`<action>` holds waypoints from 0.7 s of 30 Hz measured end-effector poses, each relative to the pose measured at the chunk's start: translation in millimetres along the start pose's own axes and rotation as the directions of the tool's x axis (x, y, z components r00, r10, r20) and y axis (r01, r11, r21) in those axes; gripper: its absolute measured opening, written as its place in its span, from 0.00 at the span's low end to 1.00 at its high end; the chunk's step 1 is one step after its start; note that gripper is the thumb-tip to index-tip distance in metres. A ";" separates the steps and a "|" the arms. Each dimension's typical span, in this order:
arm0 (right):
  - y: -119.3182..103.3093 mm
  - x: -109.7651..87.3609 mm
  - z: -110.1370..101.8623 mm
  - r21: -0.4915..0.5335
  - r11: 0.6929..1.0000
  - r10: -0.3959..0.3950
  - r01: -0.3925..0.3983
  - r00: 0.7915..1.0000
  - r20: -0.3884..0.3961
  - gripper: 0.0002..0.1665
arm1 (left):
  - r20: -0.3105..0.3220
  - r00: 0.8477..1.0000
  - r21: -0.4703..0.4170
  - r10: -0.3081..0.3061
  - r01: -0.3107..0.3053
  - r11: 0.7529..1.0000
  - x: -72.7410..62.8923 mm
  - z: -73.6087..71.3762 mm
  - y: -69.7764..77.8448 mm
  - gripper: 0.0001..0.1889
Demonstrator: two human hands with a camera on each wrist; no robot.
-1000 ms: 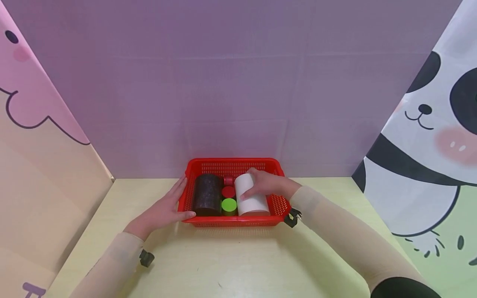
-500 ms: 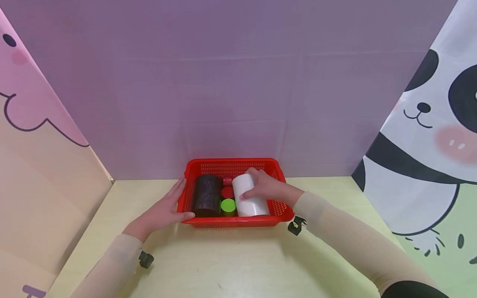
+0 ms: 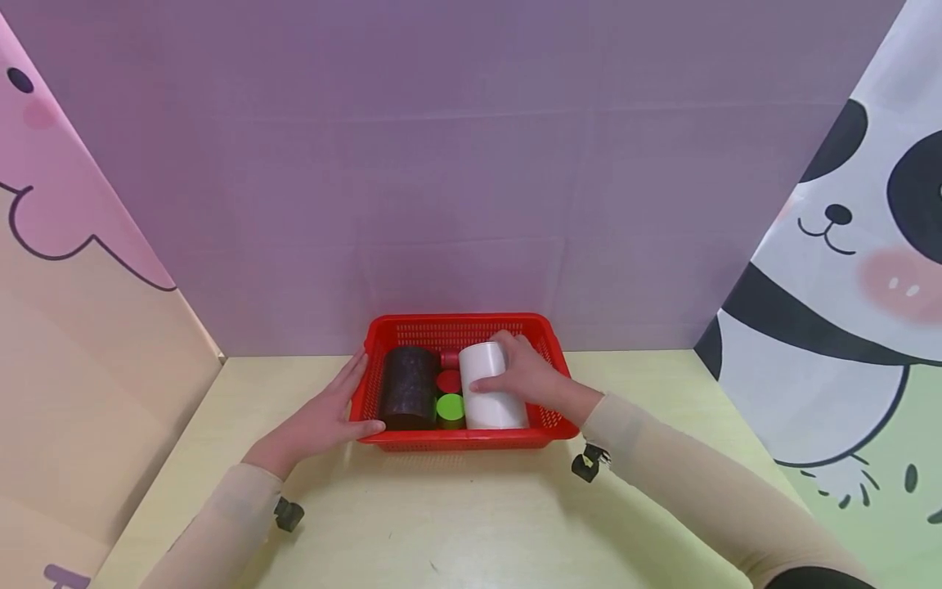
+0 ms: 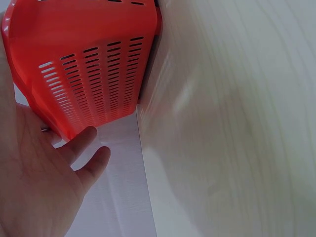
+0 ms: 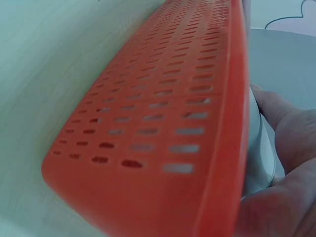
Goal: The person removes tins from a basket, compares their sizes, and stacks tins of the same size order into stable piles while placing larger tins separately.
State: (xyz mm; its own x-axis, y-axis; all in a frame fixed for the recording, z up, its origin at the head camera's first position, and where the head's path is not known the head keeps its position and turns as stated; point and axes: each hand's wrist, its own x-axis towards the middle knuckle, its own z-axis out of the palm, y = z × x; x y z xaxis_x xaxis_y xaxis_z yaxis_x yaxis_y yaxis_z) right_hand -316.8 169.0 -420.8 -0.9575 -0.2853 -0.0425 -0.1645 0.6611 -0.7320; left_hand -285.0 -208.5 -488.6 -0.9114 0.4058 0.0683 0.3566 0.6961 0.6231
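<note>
In the head view, a red plastic basket with slotted walls stands at the back of the table. My right hand reaches over its right side and grips a white cylinder, thumb on the near side and fingers at the far side. My left hand lies along the basket's left rim, its fingers extended and its thumb on the front left corner. From the left wrist view, the fingers spread beside the basket's outer wall. A dark cylinder fills the basket's left part.
Between the two cylinders stand a green-topped container and a red-topped one, with another red item behind. A purple backdrop rises right behind the basket on the pale wooden table. Printed panels flank both sides.
The white cylinder in my right hand has shifted slightly left and its lower end now sits a little more upright. My left hand has stayed at the basket's left side.
</note>
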 end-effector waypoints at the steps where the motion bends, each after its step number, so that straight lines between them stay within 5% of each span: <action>1: -0.2 -0.4 0.1 -0.013 1.000 -0.004 0.004 1.000 -0.014 0.48 | -0.001 1.000 0.002 0.003 -0.003 1.000 0.1 0.2 -0.4 0.68; 8: 0.8 -3.7 -3.5 -0.071 0.997 -0.042 0.035 0.994 -0.103 0.48 | -0.003 1.000 0.003 0.006 -0.006 1.000 -0.3 -0.2 0.9 0.67; 21: 8.3 -11.4 -26.1 0.071 0.987 -0.128 0.145 0.971 -0.202 0.48 | -0.006 1.000 -0.013 0.017 -0.017 1.000 0.0 -0.3 3.0 0.67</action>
State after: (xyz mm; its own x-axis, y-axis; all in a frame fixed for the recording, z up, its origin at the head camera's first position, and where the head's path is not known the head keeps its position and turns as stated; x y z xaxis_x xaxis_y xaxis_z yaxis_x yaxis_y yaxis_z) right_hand -313.4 195.8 -408.6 -0.9565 -0.2215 0.1897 -0.2842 0.5622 -0.7767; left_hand -284.0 -206.6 -486.5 -0.9064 0.4142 0.0834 0.3694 0.6811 0.6321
